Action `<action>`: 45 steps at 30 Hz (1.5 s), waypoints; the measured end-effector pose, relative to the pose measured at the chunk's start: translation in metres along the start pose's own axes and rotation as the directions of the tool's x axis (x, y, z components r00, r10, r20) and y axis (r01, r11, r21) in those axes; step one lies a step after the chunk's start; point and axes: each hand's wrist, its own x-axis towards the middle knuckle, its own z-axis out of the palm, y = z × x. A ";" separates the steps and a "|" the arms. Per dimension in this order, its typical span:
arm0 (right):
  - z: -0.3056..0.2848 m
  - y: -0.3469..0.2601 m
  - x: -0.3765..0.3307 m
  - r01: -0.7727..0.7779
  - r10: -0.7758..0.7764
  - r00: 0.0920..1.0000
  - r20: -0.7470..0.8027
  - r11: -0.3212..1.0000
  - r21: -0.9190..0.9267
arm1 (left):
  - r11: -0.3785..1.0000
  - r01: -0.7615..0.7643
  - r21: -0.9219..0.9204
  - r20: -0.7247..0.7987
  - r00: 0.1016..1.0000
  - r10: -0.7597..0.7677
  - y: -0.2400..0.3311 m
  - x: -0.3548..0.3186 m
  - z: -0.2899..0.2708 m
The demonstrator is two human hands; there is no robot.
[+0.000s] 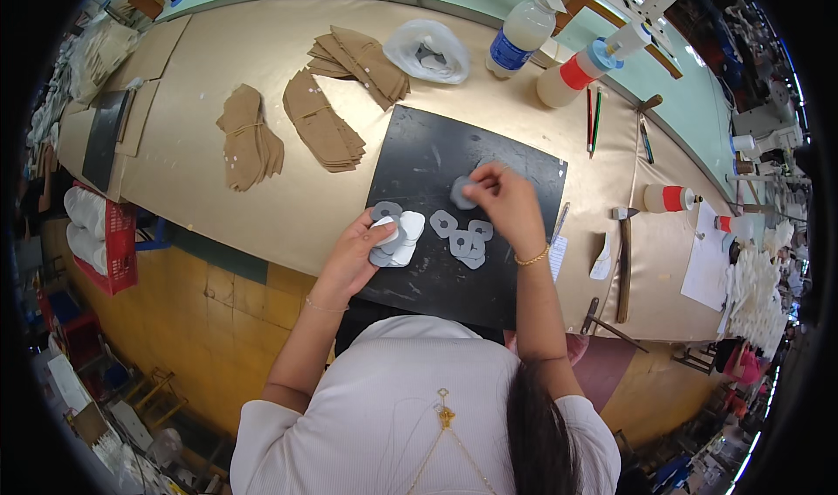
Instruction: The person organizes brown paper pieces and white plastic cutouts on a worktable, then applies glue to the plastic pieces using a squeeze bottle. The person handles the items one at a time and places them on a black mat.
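My left hand (348,256) is closed round a loose bunch of rounded patches (406,242), white on some and grey on others, with the thumb lying over them. To its right, my right hand (511,205) pinches a single grey patch (463,192) just over the black board (419,150); whether the patch touches the board, I cannot tell. Between the two hands several grey patches (468,244) with small holes in their middles lie on the board, partly overlapping. The fingers of my left hand hide part of its bunch.
Bundles of brown cut pieces (250,141) lie at the far left. Behind the board are an open plastic bag (428,54), a blue-labelled bottle (522,37) and a red-banded bottle (567,80). Pencils (594,121), a hammer (624,264) and another red-banded bottle (668,199) lie on the right.
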 end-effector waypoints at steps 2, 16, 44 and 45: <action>-0.005 0.003 -0.001 0.123 -0.175 0.954 -0.243 0.969 -0.215 | 1.000 0.013 0.006 -0.009 1.000 -0.013 0.000 0.000 0.001; 0.013 0.011 -0.041 0.328 -0.269 0.944 0.191 0.829 -0.452 | 1.000 0.024 0.008 -0.003 1.000 -0.024 -0.001 0.000 0.001; -0.015 0.002 -0.002 0.084 -0.098 0.992 -0.078 0.983 -0.163 | 0.999 0.027 0.033 0.008 1.000 -0.027 -0.003 -0.002 0.000; -0.018 0.001 -0.002 0.122 -0.162 0.963 -0.216 0.975 -0.188 | 0.999 0.032 0.037 0.012 0.999 -0.032 -0.004 -0.001 0.000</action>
